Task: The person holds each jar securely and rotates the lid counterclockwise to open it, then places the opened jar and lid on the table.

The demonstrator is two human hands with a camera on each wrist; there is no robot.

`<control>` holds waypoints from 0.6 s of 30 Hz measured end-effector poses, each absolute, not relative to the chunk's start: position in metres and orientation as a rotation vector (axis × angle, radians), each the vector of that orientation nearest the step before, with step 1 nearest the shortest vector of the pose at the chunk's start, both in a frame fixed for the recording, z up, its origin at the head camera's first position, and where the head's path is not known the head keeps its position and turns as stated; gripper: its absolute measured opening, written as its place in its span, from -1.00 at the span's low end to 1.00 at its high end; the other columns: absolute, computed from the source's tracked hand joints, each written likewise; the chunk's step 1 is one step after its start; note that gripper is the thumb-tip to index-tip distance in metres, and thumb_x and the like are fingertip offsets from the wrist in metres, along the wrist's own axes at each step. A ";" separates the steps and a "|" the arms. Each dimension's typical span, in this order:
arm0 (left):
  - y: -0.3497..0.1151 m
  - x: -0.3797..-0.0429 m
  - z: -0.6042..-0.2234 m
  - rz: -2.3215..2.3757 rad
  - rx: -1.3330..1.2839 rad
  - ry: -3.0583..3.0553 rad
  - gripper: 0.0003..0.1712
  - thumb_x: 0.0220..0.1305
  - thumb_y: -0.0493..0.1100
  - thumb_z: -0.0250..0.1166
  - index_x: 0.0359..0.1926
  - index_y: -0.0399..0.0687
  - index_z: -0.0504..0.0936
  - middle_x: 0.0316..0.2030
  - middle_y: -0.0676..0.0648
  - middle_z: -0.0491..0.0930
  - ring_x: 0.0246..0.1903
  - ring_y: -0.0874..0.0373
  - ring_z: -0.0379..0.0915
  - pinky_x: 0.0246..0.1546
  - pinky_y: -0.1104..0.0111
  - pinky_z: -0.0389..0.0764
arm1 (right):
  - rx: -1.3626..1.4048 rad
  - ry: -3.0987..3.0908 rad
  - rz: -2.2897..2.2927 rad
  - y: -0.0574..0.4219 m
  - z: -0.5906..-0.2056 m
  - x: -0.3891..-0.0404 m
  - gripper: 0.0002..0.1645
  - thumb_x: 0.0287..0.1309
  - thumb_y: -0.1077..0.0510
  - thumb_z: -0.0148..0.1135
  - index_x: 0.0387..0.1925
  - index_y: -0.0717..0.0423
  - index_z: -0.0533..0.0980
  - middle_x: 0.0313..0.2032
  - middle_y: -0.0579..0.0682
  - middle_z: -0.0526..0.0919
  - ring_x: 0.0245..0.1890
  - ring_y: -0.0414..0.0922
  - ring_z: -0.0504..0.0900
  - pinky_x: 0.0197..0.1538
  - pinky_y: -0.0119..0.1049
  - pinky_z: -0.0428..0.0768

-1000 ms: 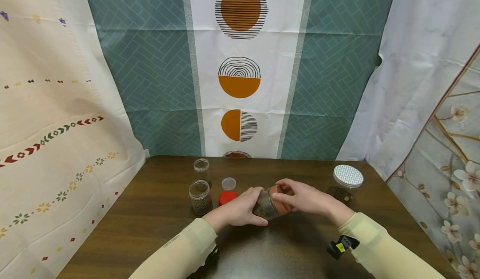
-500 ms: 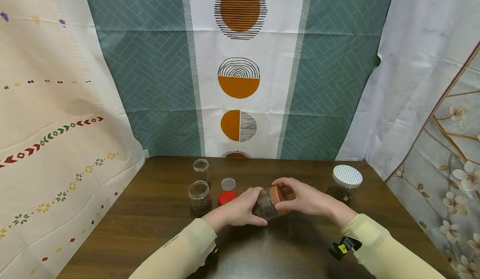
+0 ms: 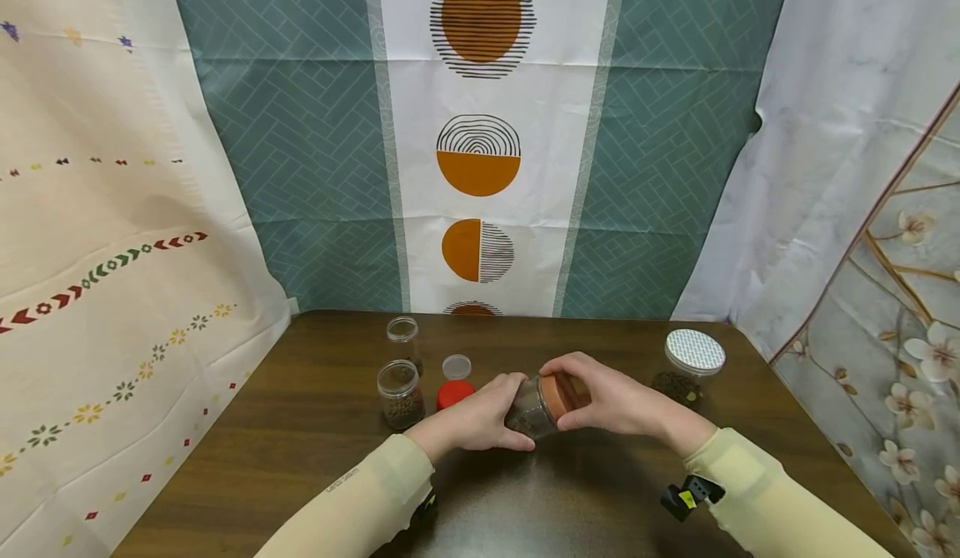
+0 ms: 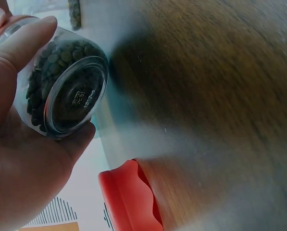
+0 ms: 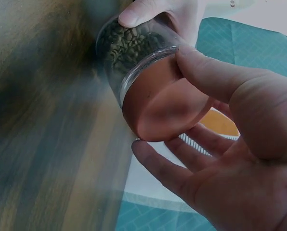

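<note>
My left hand [image 3: 486,416] grips a clear jar [image 3: 528,415] around its body, holding it tilted on its side above the table. Dark pellet-like pieces fill part of the jar, and its round base [image 4: 76,98] faces the left wrist camera. An orange-brown lid [image 5: 169,108] sits on the jar's mouth, pointing right. Around this lid curl the thumb and fingers of my right hand [image 3: 611,400]. In the right wrist view the thumb [image 5: 205,72] presses the lid's edge near the glass, with the other fingers spread about its far rim.
Two lidless clear jars, a front one [image 3: 401,400] with brown pieces and a rear one [image 3: 403,340], stand left. Beside them are a red lid-like piece [image 3: 454,393] and a small clear disc [image 3: 457,366]. A white-lidded jar [image 3: 678,385] stands right on the brown table [image 3: 300,458].
My right hand's fingers have shifted and turned around the orange-brown lid, with the thumb now lower on its edge. My left hand and the jar stay nearly still.
</note>
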State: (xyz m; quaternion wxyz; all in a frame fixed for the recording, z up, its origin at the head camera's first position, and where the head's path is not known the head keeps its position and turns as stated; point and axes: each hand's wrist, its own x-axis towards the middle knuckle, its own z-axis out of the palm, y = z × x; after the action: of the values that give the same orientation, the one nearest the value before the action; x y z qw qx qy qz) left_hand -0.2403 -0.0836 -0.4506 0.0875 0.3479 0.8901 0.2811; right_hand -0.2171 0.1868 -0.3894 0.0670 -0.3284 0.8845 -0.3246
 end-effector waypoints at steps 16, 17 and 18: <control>-0.088 -0.238 -0.447 0.850 1.012 2.649 0.06 0.30 0.10 0.65 0.56 -0.22 0.26 0.29 -0.11 0.46 0.20 0.10 0.45 0.20 0.25 0.58 | -0.748 2.700 -1.035 0.171 -0.390 -0.228 -0.31 0.55 -0.09 0.40 0.47 0.21 0.52 0.28 0.22 0.67 0.26 0.16 0.69 0.18 0.13 0.69; -0.087 -0.238 -0.448 0.849 1.018 2.649 0.06 0.31 0.10 0.65 0.56 -0.22 0.26 0.29 -0.11 0.46 0.20 0.10 0.44 0.21 0.25 0.57 | -0.754 2.697 -1.042 0.171 -0.389 -0.229 -0.33 0.57 -0.07 0.38 0.47 0.21 0.52 0.29 0.24 0.66 0.27 0.17 0.68 0.20 0.14 0.68; -0.087 -0.238 -0.447 0.846 1.029 2.649 0.06 0.30 0.10 0.66 0.56 -0.22 0.26 0.29 -0.11 0.46 0.20 0.10 0.44 0.21 0.25 0.57 | -0.756 2.699 -1.044 0.172 -0.389 -0.229 -0.36 0.58 -0.05 0.36 0.47 0.22 0.52 0.30 0.23 0.66 0.28 0.17 0.68 0.21 0.14 0.68</control>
State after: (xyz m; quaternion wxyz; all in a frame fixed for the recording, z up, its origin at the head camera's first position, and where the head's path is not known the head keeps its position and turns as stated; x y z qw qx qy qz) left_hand -0.2381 -0.0868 -0.4473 0.0882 0.3456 0.8900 0.2841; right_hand -0.2294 0.1719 -0.3888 0.0754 -0.2521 0.8997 -0.3481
